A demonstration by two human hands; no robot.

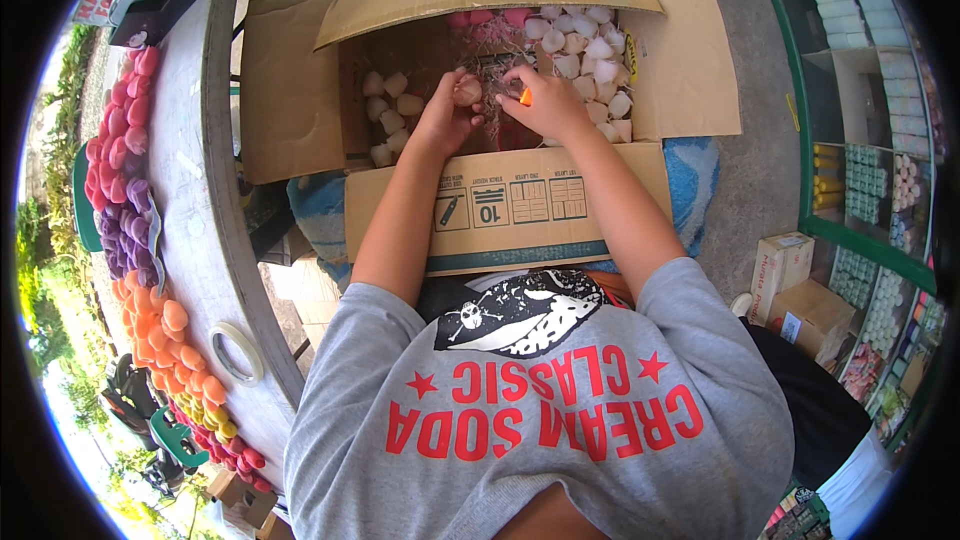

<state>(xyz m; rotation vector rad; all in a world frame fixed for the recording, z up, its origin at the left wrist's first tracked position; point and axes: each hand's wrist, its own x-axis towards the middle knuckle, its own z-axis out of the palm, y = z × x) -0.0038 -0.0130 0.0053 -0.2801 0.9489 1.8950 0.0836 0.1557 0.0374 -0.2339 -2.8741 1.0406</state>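
Both my hands are over an open cardboard box (pixel 400 202) in front of me. My left hand (pixel 440 120) has its fingers curled round a pale pink, rounded, candle-like piece (pixel 467 91). Just to its right, my right hand (pixel 553 108) is closed on a small orange-ended tool (pixel 526 97); its working end is too small to make out. Inside the box, whitish rounded pieces (pixel 600 48) pile up on the right, and several more pale pieces (pixel 390 100) lie on the left. Thin shavings (pixel 490 65) and bright pink pieces (pixel 515 17) lie toward the back.
At the left, a long grey table (pixel 215 240) carries rows of red, purple, orange and yellow rounded pieces (pixel 160 325) and a tape roll (pixel 236 354). A green-framed glass cabinet (pixel 800 120) of packed goods stands at the right, with small cartons (pixel 812 315) beside it. Blue cloth (pixel 690 180) shows under the box.
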